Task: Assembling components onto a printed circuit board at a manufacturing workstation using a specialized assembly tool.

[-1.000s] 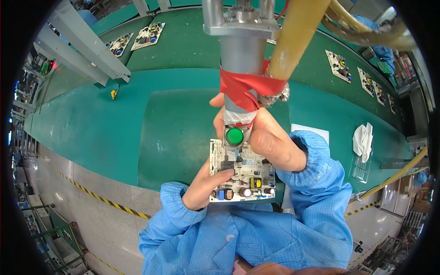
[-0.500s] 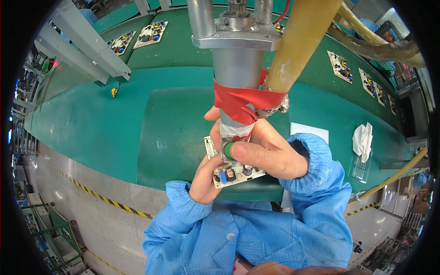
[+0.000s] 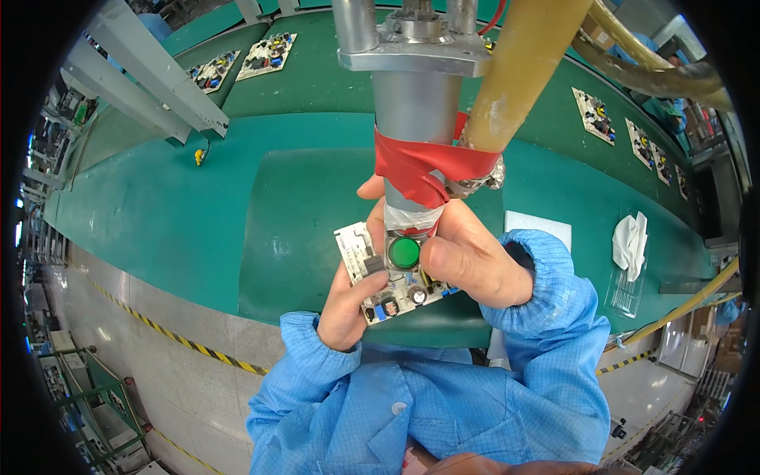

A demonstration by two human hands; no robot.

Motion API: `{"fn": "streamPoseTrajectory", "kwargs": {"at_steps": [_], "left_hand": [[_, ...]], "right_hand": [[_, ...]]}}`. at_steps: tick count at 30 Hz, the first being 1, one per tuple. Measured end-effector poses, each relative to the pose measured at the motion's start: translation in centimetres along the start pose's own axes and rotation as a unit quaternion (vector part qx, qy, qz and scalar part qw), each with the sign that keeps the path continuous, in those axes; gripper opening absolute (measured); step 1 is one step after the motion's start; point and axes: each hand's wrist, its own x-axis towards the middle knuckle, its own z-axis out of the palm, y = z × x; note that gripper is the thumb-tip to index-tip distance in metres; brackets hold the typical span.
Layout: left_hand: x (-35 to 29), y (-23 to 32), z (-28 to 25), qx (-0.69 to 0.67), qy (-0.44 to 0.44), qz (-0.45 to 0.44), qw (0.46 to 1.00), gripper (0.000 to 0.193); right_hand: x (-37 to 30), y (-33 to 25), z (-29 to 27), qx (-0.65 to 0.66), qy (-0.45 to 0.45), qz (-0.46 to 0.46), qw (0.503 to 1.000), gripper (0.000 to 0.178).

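Note:
A cream circuit board crowded with small parts is gripped along its left side by my left hand, the thumb lying over its face. My right hand wraps round the lower end of a hanging grey metal cylinder tool bound with red tape. On the tool's end a round green button shows, with my right thumb just beside it. The tool's end sits over the board and covers part of it. Whatever tip lies beneath, and most of my right fingers, are hidden.
A thick yellowish hose runs up from the tool. More circuit boards lie on the green belt behind, at left and right. A white cloth rests on a clear tray at the right, near a white foam block.
My right thumb has come off the green button, which now shows fully. The board has slid left and turned under the tool, so more of its face is visible.

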Motion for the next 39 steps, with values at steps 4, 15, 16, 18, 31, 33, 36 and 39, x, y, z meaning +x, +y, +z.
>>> {"fn": "streamPoseTrajectory", "kwargs": {"at_steps": [4, 15, 16, 18, 31, 33, 36, 39], "left_hand": [[-0.4, 0.3, -0.3, 0.055, -0.012, 0.070, 0.996, 0.056], [-0.9, 1.0, -0.2, 0.087, -0.029, 0.086, 0.992, 0.057], [-0.8, 1.0, -0.3, 0.086, -0.023, 0.094, 0.992, 0.057], [-0.9, 1.3, -0.2, 0.079, -0.022, 0.086, 0.993, 0.058], [-0.2, 1.7, -1.7, -0.022, 0.003, 0.058, 0.998, 0.062], [-0.2, 1.8, -1.8, -0.032, 0.000, 0.055, 0.998, 0.063], [-0.1, 2.1, -1.8, -0.039, -0.005, 0.052, 0.998, 0.064], [-0.1, 2.2, -1.9, -0.037, -0.002, 0.056, 0.998, 0.064]], "right_hand": [[0.2, -0.4, 0.1, -0.003, 0.020, 0.013, 1.000, 0.076], [0.6, 0.0, 0.1, -0.012, 0.020, 0.003, 1.000, 0.070], [0.6, 0.0, 0.1, -0.007, 0.025, 0.007, 1.000, 0.070], [0.8, 0.1, 0.1, -0.008, 0.023, -0.001, 1.000, 0.071], [1.3, 0.5, 0.0, -0.020, 0.015, 0.007, 1.000, 0.069], [1.6, 0.7, 0.2, -0.008, 0.014, -0.004, 1.000, 0.067], [1.7, 0.8, 0.2, 0.006, 0.010, -0.012, 1.000, 0.064], [1.8, 0.8, 0.3, 0.012, 0.013, -0.010, 1.000, 0.063]]}}
